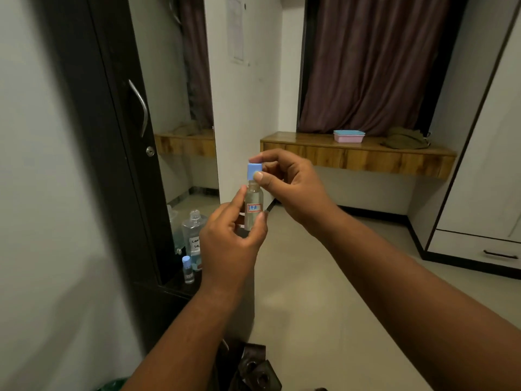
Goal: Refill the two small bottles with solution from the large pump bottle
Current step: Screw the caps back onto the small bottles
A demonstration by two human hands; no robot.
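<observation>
My left hand (229,238) holds a small clear bottle (253,206) upright in mid-air by its lower half; the bottle has a red-framed label. My right hand (287,182) pinches the blue cap (254,170) at the bottle's neck. The large clear bottle (193,232) stands at lower left on a dark ledge, its neck open with no pump on it, blue liquid low inside. In front of it stands a second small bottle (187,270) with a blue cap on.
A dark wardrobe door (121,136) with a metal handle rises at left beside a mirror. A wooden shelf (358,156) under maroon curtains carries a pink-and-blue box (349,136) and a folded cloth. White cabinets stand at right. Dark objects lie at the bottom edge.
</observation>
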